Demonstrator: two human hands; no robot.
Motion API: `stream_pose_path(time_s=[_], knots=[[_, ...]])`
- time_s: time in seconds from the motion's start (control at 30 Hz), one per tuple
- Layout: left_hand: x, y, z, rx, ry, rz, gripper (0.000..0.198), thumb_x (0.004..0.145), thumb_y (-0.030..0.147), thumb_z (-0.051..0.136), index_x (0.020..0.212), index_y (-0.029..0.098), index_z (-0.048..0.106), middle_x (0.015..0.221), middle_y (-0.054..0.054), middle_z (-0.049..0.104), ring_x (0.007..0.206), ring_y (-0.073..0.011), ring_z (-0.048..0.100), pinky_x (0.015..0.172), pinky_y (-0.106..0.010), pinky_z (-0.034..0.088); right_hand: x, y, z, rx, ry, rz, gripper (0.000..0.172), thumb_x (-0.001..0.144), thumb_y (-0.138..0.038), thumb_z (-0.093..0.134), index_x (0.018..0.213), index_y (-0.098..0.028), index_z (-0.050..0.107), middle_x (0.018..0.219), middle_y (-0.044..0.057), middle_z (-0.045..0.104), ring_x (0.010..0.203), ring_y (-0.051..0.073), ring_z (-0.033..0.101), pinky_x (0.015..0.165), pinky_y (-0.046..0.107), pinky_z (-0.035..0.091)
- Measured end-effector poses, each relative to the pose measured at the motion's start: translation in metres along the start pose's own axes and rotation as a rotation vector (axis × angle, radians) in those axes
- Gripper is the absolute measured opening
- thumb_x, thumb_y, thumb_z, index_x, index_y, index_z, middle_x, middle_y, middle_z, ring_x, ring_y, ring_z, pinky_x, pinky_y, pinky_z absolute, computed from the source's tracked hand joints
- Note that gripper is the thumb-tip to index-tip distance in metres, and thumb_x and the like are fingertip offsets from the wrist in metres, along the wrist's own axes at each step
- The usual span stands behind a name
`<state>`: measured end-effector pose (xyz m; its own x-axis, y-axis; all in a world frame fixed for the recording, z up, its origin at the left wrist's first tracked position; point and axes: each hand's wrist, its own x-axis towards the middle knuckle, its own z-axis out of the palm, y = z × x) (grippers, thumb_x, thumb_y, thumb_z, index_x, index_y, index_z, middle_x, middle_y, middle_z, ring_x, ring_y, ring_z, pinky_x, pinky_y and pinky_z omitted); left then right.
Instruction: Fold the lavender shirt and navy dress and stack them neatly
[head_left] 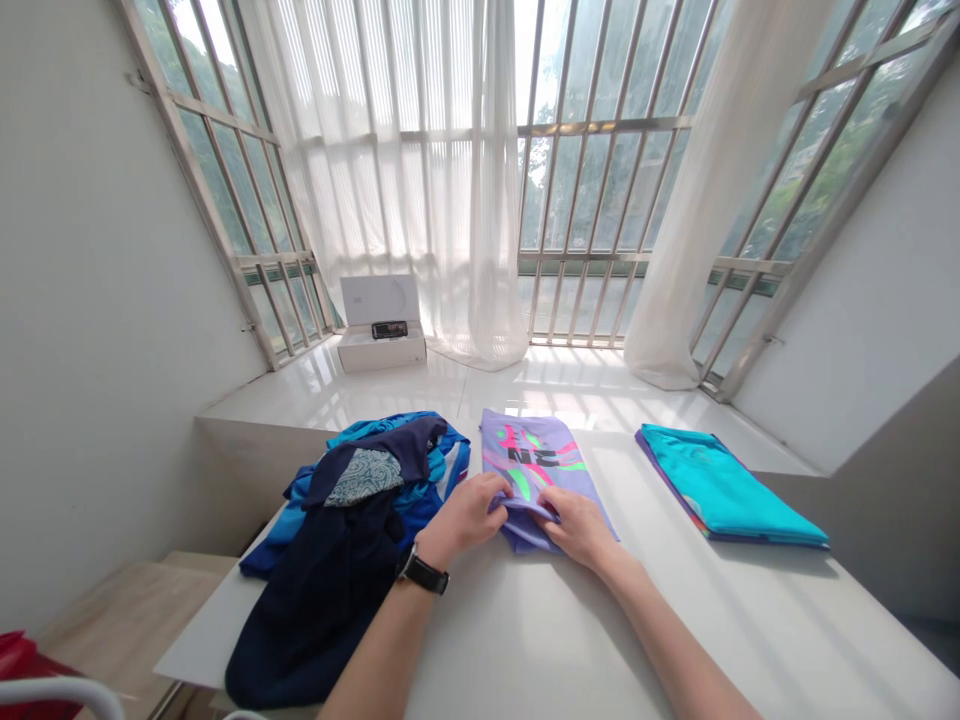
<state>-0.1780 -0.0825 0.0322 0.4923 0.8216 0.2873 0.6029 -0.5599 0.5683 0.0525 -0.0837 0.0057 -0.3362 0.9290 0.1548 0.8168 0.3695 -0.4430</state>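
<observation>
A lavender shirt (551, 455) with a pink, green and black print lies partly folded on the white table (517, 640). Both hands hold its near edge. My left hand (465, 515), below which a black watch circles the wrist, pinches the cloth at the left. At the right, my right hand (577, 525) grips the same edge, its fingertips curled into the fabric. The near part of the shirt hangs in loose folds under the hands.
To the left is a heap of dark and blue clothes (322, 580), reaching the table's near side. On the right lies a folded turquoise stack (727, 485). A white box (382, 350) with a phone (389, 330) leaning on it stands on the window ledge (457, 390).
</observation>
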Motion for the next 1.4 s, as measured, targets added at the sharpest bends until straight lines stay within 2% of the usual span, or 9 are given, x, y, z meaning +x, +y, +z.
stream_pose_path(time_s=[0.43, 0.6, 0.77, 0.83, 0.97, 1.07, 1.13, 1.27, 1.4], knots=[[0.014, 0.000, 0.024, -0.339, 0.213, -0.089, 0.033, 0.079, 0.002, 0.051, 0.101, 0.017, 0.070, 0.102, -0.004, 0.076, 0.093, -0.0181, 0.070, 0.081, -0.027, 0.056, -0.006, -0.007, -0.007, 0.007, -0.025, -0.116, 0.035, 0.098, -0.052, 0.052, 0.098, -0.022, 0.069, 0.091, 0.004, 0.066, 0.076, 0.019, 0.061, 0.068, 0.029, 0.041], [0.016, -0.001, 0.027, -0.375, 0.278, -0.073, 0.030, 0.081, 0.002, 0.050, 0.097, 0.018, 0.070, 0.099, -0.004, 0.076, 0.092, -0.0182, 0.070, 0.080, -0.028, 0.057, -0.004, -0.004, 0.000, 0.010, 0.001, -0.099, 0.015, 0.094, -0.031, 0.057, 0.099, -0.022, 0.069, 0.094, 0.004, 0.067, 0.079, 0.019, 0.063, 0.069, 0.028, 0.042], [0.010, 0.010, 0.018, -0.197, 0.325, 0.095, 0.019, 0.087, 0.014, 0.060, 0.104, 0.020, 0.066, 0.113, -0.009, 0.071, 0.106, -0.0229, 0.066, 0.091, -0.035, 0.055, -0.001, 0.004, 0.004, 0.103, 0.055, -0.077, 0.021, 0.095, -0.026, 0.049, 0.088, -0.022, 0.068, 0.086, 0.006, 0.070, 0.075, 0.021, 0.063, 0.068, 0.030, 0.043], [0.007, 0.015, 0.012, -0.022, 0.287, 0.146, 0.014, 0.087, 0.024, 0.069, 0.100, 0.020, 0.066, 0.109, -0.009, 0.070, 0.105, -0.0253, 0.065, 0.093, -0.038, 0.053, 0.000, 0.006, 0.004, 0.189, 0.100, -0.038, 0.022, 0.092, -0.027, 0.048, 0.087, -0.022, 0.069, 0.081, 0.005, 0.071, 0.072, 0.020, 0.062, 0.068, 0.031, 0.045], [0.002, 0.018, 0.010, 0.123, -0.008, 0.176, 0.025, 0.079, 0.037, 0.084, 0.086, 0.021, 0.066, 0.085, -0.002, 0.068, 0.082, -0.0210, 0.064, 0.077, -0.032, 0.049, 0.005, 0.010, 0.006, 0.354, 0.215, 0.072, 0.022, 0.088, -0.032, 0.050, 0.080, -0.022, 0.069, 0.067, 0.002, 0.067, 0.062, 0.019, 0.058, 0.064, 0.031, 0.044], [0.000, 0.015, 0.014, 0.148, -0.135, 0.214, 0.040, 0.071, 0.047, 0.089, 0.093, 0.021, 0.068, 0.092, -0.003, 0.069, 0.088, -0.0231, 0.063, 0.080, -0.033, 0.048, 0.009, 0.013, 0.008, 0.437, 0.305, 0.142, 0.027, 0.086, -0.041, 0.051, 0.070, -0.023, 0.063, 0.063, 0.001, 0.063, 0.061, 0.020, 0.056, 0.064, 0.032, 0.044], [-0.001, 0.014, 0.016, 0.168, -0.178, 0.213, 0.042, 0.071, 0.046, 0.088, 0.098, 0.021, 0.068, 0.098, -0.004, 0.070, 0.093, -0.0247, 0.063, 0.084, -0.034, 0.048, 0.013, 0.016, 0.008, 0.481, 0.353, 0.184, 0.031, 0.085, -0.047, 0.050, 0.067, -0.024, 0.059, 0.064, 0.001, 0.062, 0.063, 0.021, 0.056, 0.064, 0.033, 0.043], [-0.003, 0.015, 0.018, 0.226, -0.206, 0.165, 0.013, 0.081, 0.022, 0.072, 0.094, 0.021, 0.070, 0.098, -0.005, 0.071, 0.092, -0.0233, 0.064, 0.085, -0.033, 0.048, 0.017, 0.024, 0.007, 0.551, 0.413, 0.260, 0.038, 0.084, -0.056, 0.049, 0.060, -0.026, 0.048, 0.058, -0.001, 0.054, 0.059, 0.019, 0.051, 0.059, 0.032, 0.040], [-0.001, 0.014, 0.022, 0.214, -0.152, 0.076, 0.014, 0.089, 0.018, 0.058, 0.095, 0.022, 0.070, 0.095, -0.004, 0.074, 0.089, -0.0218, 0.067, 0.079, -0.030, 0.048, 0.019, 0.030, 0.006, 0.655, 0.421, 0.298, 0.044, 0.081, -0.065, 0.052, 0.061, -0.026, 0.046, 0.055, -0.003, 0.048, 0.055, 0.018, 0.047, 0.055, 0.032, 0.040]])
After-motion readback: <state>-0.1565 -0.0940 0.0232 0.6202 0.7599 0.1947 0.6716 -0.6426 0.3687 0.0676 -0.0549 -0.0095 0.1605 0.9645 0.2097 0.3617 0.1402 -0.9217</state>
